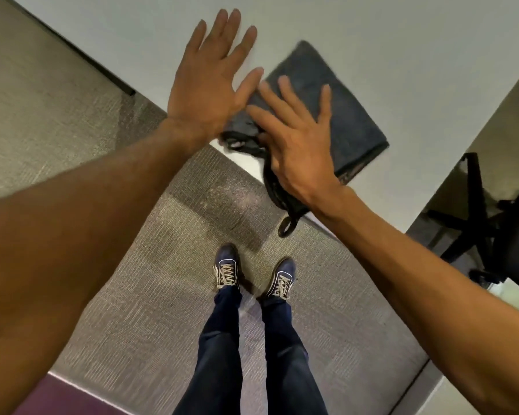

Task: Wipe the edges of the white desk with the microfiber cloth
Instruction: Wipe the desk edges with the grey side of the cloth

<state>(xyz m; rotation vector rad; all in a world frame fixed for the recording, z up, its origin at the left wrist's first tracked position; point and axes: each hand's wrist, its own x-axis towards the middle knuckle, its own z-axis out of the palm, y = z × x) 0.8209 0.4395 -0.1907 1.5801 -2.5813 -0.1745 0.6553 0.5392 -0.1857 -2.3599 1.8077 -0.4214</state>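
I see my left hand (212, 82) held flat with its fingers spread, hovering over the white desk (402, 40) just left of the microfiber cloth (330, 115); it grips nothing. My right hand (297, 145) is also spread, palm down, with its fingers resting on or just above the near left part of the cloth; I cannot tell whether it presses down, but it is not clenched. The dark grey cloth lies folded on the desk near its front corner. A black strap (277, 187) trails from under my right hand, over the desk edge and down from the cloth. Right of the cloth, beyond the desk, stands a black office chair (498, 223). No containers are in view.
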